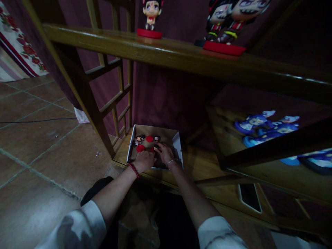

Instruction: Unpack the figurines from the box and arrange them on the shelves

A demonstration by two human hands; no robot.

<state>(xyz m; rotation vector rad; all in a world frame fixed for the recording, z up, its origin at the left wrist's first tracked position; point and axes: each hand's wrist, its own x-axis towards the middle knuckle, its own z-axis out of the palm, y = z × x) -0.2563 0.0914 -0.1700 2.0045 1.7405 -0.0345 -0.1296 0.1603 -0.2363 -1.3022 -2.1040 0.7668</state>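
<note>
An open cardboard box (169, 134) with pale sides sits on the bottom shelf. Inside it lie several small figurines (139, 139) with dark hair and round red bases (149, 138). My left hand (145, 160) reaches over the box's front edge, its fingers curled down; a bit of red shows by the fingertips, but what they hold is hidden. Beside it, my right hand (165, 154) pinches a small dark-haired figurine (156, 147) between thumb and fingers. Another figurine (156, 138) lies just beyond my right fingertips.
A wooden shelf board (176, 55) crosses above the box, bearing a figurine (151, 15) and a pair of figurines (225, 26) on red bases. Blue figurines (259, 126) lie on a shelf at right. A phone (250, 197) rests lower right. Lattice (118, 95) borders the left.
</note>
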